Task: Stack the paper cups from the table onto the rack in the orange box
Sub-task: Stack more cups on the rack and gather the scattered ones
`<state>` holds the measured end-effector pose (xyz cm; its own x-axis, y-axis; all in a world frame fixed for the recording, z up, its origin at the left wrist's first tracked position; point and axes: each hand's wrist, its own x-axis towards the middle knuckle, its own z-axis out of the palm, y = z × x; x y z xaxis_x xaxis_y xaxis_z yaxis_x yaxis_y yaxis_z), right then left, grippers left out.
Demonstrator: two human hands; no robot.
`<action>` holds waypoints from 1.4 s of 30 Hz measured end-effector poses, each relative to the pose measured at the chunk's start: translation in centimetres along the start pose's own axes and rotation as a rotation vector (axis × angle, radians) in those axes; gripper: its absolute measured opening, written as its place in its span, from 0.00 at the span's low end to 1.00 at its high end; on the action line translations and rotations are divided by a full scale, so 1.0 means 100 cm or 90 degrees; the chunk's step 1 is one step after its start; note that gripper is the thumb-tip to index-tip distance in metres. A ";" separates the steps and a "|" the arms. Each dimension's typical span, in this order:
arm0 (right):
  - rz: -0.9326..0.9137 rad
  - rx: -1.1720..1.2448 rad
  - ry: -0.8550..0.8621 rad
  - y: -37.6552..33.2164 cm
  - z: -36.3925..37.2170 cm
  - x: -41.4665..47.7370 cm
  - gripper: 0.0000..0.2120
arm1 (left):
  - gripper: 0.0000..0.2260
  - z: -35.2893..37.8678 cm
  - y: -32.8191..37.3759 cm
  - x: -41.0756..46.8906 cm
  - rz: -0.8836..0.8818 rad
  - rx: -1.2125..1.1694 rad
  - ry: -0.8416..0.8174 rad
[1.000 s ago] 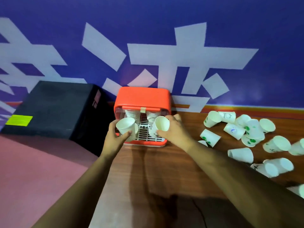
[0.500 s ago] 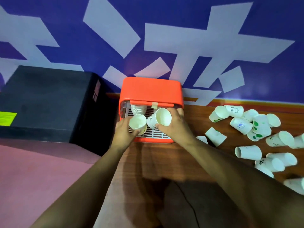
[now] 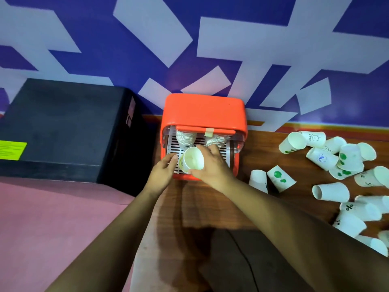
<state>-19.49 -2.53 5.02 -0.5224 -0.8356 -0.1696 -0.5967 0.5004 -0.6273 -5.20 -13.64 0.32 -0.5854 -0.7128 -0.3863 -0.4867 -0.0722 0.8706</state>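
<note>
Box: orange box has two cup stacks at the back of its rack.
Hands: right hand grips paper cup over rack front; left hand lies relaxed beside it, apparently holding nothing.
Counter: many loose cups left; probably far from done.

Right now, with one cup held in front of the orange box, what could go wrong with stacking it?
1. The right hand holds the paper cup tilted, mouth toward the camera; pushed in askew, it may knock the left stack or the right stack on the rack.
2. The right forearm passes close to a loose cup on the table and could knock it away.
</note>
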 end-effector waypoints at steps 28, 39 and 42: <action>0.080 0.009 0.043 0.084 -0.036 -0.041 0.13 | 0.05 0.030 -0.012 -0.058 0.041 0.134 0.033; 0.384 -0.081 0.033 0.189 -0.077 -0.071 0.31 | 0.23 0.188 0.046 -0.042 0.031 0.287 -0.156; 0.377 -0.057 0.012 0.196 -0.070 -0.070 0.29 | 0.25 0.212 0.049 -0.040 0.012 0.315 -0.122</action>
<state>-31.75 14.70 -0.78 -0.7920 -0.4043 -0.4575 -0.2484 0.8978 -0.3636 -19.01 3.65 -0.30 -0.6821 -0.5673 -0.4614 -0.6959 0.3098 0.6478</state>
